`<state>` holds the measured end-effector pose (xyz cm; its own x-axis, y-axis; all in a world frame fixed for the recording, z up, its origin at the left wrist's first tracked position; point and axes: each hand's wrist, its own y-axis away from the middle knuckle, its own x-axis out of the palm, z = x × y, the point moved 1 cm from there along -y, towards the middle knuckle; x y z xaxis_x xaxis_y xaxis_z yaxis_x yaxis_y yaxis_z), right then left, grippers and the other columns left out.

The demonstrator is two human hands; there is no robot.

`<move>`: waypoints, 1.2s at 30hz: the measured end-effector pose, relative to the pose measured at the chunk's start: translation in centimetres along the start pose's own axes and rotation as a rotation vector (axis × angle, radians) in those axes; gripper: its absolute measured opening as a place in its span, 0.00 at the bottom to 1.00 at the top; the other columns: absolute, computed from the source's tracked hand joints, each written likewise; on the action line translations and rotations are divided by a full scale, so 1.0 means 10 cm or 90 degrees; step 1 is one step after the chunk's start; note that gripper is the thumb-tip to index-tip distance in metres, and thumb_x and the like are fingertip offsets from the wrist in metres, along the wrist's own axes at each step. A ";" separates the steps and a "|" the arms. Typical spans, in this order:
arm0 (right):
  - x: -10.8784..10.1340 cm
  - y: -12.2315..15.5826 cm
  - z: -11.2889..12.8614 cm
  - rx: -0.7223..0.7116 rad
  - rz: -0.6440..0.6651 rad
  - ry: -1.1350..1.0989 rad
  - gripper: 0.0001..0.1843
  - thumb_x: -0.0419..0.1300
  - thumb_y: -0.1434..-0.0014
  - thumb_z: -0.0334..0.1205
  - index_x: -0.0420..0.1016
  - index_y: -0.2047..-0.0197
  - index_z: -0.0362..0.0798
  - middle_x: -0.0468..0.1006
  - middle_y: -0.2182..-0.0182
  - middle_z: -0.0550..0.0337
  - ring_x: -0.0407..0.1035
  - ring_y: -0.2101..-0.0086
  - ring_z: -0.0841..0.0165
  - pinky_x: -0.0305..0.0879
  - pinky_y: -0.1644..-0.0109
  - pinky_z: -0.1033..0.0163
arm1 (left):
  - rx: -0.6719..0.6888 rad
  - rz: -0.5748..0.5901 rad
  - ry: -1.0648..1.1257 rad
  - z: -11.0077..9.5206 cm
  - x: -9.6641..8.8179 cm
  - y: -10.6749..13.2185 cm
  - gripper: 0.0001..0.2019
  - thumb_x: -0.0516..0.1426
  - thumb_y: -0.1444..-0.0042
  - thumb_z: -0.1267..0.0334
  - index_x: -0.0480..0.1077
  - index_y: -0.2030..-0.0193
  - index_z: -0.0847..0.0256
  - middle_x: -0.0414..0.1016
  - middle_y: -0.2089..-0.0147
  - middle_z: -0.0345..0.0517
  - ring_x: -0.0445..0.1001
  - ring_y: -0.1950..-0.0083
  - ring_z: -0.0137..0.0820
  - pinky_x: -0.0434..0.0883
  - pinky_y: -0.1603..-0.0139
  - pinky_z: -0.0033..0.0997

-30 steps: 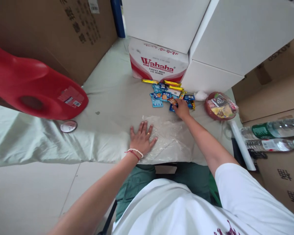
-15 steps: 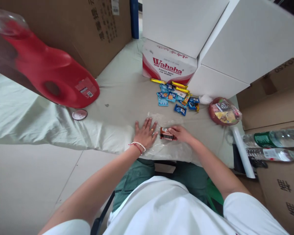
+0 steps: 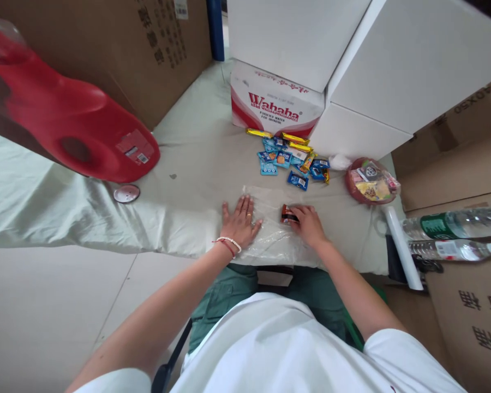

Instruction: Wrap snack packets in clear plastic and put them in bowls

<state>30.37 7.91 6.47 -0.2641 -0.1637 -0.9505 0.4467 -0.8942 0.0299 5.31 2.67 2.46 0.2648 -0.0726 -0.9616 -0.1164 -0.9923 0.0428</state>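
The person's left hand (image 3: 238, 224) lies palm down with its fingers spread, gripping nothing, at the left side of a clear plastic sheet or bag (image 3: 276, 240); I can't tell which it is. The right hand (image 3: 307, 222) has its fingers closed on a small reddish-brown packet (image 3: 287, 214), whose left end pokes out over the plastic, close to the front edge of the table (image 3: 200, 174).

Just beyond lies a dark blue packet (image 3: 298, 180), a little apart from a jumble of blue and yellow snack packets (image 3: 283, 159) in front of the Wahaha box (image 3: 276, 106). Over to the right, a round reddish bowl (image 3: 352, 192) holds more wrapped things. Far to the left, a big red jug (image 3: 85, 109) leans across, a round pinkish disc (image 3: 126, 193) just beside its base.
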 end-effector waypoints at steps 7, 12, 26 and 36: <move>0.03 -0.09 0.34 -0.093 0.005 -0.070 0.24 0.67 0.36 0.40 0.78 0.38 0.48 0.79 0.45 0.47 0.66 0.46 0.52 0.66 0.39 0.47 | 0.001 0.013 0.005 0.00 -0.03 0.00 0.34 0.36 0.26 0.51 0.45 0.18 0.63 0.41 0.17 0.55 0.41 0.16 0.46 0.29 0.21 0.70; 0.24 -0.06 0.50 -0.126 0.079 -0.069 0.26 0.68 0.35 0.47 0.76 0.36 0.49 0.77 0.44 0.47 0.66 0.45 0.52 0.66 0.40 0.47 | -0.002 -0.001 -0.001 0.01 -0.01 -0.01 0.34 0.36 0.26 0.53 0.46 0.19 0.65 0.42 0.17 0.56 0.43 0.16 0.45 0.31 0.21 0.71; -0.02 -1.26 -0.75 0.088 -0.068 0.029 0.33 0.61 0.36 0.39 0.69 0.29 0.43 0.67 0.32 0.37 0.62 0.35 0.46 0.60 0.32 0.41 | -0.006 -0.001 -0.022 0.01 0.01 -0.02 0.34 0.38 0.27 0.51 0.48 0.19 0.63 0.45 0.17 0.56 0.45 0.17 0.47 0.36 0.21 0.72; -0.06 -0.52 -0.68 0.130 -0.189 -0.097 0.21 0.67 0.40 0.42 0.78 0.44 0.47 0.78 0.51 0.44 0.70 0.48 0.52 0.66 0.40 0.46 | 0.007 -0.023 -0.007 0.02 0.04 -0.01 0.35 0.38 0.26 0.50 0.46 0.19 0.66 0.44 0.17 0.58 0.44 0.16 0.46 0.34 0.21 0.71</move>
<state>34.04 15.53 4.82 -0.4874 0.0681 -0.8705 0.1563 -0.9740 -0.1637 5.20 2.71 1.99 0.2590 -0.0350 -0.9653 -0.1175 -0.9931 0.0045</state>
